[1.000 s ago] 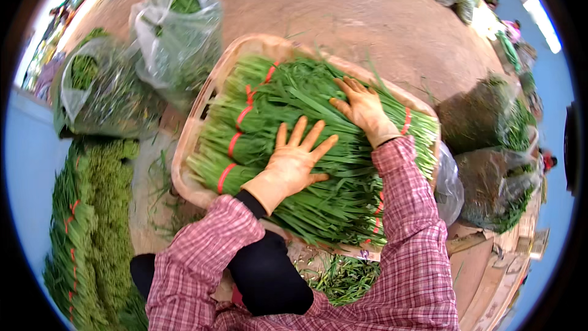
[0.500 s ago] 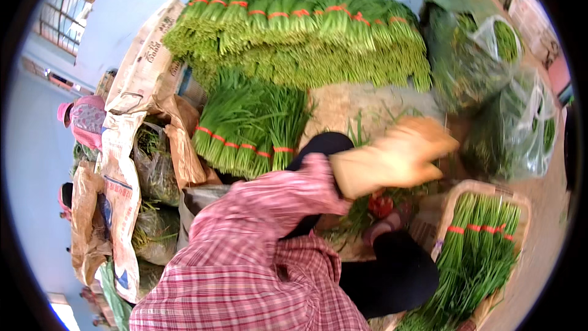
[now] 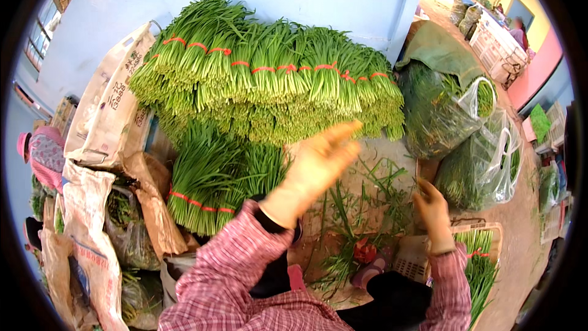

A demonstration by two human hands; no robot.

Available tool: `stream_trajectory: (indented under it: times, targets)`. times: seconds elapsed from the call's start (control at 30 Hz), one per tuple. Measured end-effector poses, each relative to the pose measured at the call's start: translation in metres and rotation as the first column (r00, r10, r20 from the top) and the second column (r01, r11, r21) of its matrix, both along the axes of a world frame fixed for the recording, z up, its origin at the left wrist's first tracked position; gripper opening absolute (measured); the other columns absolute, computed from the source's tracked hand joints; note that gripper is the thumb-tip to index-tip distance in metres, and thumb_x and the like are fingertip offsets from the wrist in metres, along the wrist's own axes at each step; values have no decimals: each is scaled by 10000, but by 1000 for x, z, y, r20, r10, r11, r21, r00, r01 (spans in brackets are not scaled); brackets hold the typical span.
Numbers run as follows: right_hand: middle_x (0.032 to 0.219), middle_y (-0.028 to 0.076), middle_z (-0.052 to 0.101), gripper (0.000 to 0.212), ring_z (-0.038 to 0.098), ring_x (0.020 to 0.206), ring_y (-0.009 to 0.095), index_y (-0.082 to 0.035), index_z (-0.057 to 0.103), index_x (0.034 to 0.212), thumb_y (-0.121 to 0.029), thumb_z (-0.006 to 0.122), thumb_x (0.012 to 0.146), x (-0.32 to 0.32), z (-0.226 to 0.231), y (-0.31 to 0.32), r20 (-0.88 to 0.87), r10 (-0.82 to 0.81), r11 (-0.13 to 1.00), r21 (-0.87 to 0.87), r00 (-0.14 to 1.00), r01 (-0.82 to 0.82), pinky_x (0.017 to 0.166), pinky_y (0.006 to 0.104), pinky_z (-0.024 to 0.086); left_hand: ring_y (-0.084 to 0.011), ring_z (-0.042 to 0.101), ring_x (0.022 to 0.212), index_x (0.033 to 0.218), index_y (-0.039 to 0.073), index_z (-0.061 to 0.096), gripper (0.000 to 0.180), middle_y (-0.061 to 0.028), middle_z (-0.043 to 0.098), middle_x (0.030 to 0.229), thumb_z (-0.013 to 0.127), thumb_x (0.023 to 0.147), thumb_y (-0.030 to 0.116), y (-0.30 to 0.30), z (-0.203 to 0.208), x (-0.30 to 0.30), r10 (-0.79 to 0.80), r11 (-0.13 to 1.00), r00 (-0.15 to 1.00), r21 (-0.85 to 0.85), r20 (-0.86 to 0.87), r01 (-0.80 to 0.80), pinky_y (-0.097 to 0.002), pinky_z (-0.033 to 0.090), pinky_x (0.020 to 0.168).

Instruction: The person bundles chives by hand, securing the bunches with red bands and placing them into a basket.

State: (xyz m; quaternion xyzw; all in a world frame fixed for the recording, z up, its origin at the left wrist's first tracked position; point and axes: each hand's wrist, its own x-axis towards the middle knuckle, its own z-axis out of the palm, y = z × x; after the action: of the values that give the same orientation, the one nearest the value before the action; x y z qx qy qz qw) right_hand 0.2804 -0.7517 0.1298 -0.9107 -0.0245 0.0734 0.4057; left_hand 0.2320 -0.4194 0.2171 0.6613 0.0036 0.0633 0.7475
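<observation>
Both hands wear pale yellow gloves and hold nothing I can see. My left hand (image 3: 315, 171), slightly blurred, is raised in front of the big stack of chive bundles (image 3: 269, 86), fingers stretched out. The bundles have red ties, with their cut ends facing me. Below and left of that hand lies a smaller pile of chives (image 3: 199, 199), also tied in red. My right hand (image 3: 432, 211) hovers with fingers apart above a crate (image 3: 495, 233) of tied chives. Loose chive leaves (image 3: 349, 214) litter the floor between my hands.
Large clear plastic bags of greens (image 3: 478, 171) stand at the right, partly under a green cloth (image 3: 442, 52). Paper sacks (image 3: 92, 220) and bagged greens line the left. A crumpled red thing (image 3: 365, 250) lies by my foot. Another person in pink (image 3: 46, 153) is far left.
My left hand has swung left, away from the right side of the floor. My right hand now shows above the crate. The view has shifted, showing more of the background at upper right.
</observation>
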Motion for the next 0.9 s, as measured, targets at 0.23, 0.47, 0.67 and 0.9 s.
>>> stream_trajectory:
  times: [0.23,0.47,0.67,0.9]
  targets:
    - [1308,300,560,743,556,1196,404,13,501,1380,-453,719,844,203,-73,240,327,220,974,-28,919,-223,1015,418,447,-142,558,1200,1366,16,547,396,-61,599,1343,575,972,39,16,-65,17,62,948,986,-301,-153,-107,-278,426,1037]
    - [1315,329,554,1096,559,1239,397,64,264,1507,-663,676,798,231,-43,350,158,228,864,-487,961,-125,1010,413,470,-122,574,1157,1326,-13,559,367,-73,629,1279,559,960,-31,19,-78,17,242,804,966,-540,-87,-250,-269,455,1009]
    - [1376,344,492,1061,521,1273,416,74,258,1499,-600,702,811,236,-46,352,155,274,865,-470,949,-173,1020,437,460,-100,577,1131,1333,-10,554,385,-68,630,1270,576,949,-33,43,-68,12,196,776,978,-597,-76,-202,-249,461,986]
    - [1437,265,472,697,479,1332,373,47,355,1451,-311,647,930,166,-24,309,478,399,894,-393,782,-216,1072,419,434,-301,529,1263,1319,37,575,496,-146,604,1306,695,837,51,186,-38,1,501,654,717,330,484,-680,-419,382,1098]
